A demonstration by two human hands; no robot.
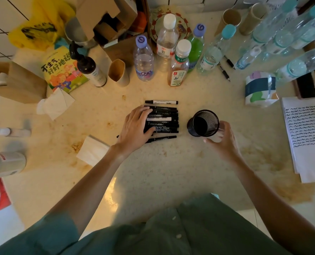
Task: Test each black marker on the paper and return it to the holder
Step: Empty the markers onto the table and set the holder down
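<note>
- At the far left of the bench (153, 172), a brown paper bag (18, 83) stands beside a yellow illustrated book (62, 70) and a dark pump bottle (90, 69).
- Your left hand (134, 126) lies palm down with fingers spread over the left ends of the black markers (162, 119), pressing on the row rather than gripping any single one.
- The markers lie side by side in a tight row at mid-bench; one white-barrelled marker (161, 102) sits just apart at the far edge of the row, and a thin pen (160, 138) lies angled at the near edge.
- Beyond the row stands a cluster of plastic bottles (171, 52).
- The black mesh holder (203, 123) stands just right of the markers, tilted toward you, its inside dark.
- Your right hand (221, 138) is curled against the holder's right side, fingers touching its wall; how firm the grip is cannot be told.
- At the far right edge lies the paper (311, 137), covered with rows of black squiggles.
</note>
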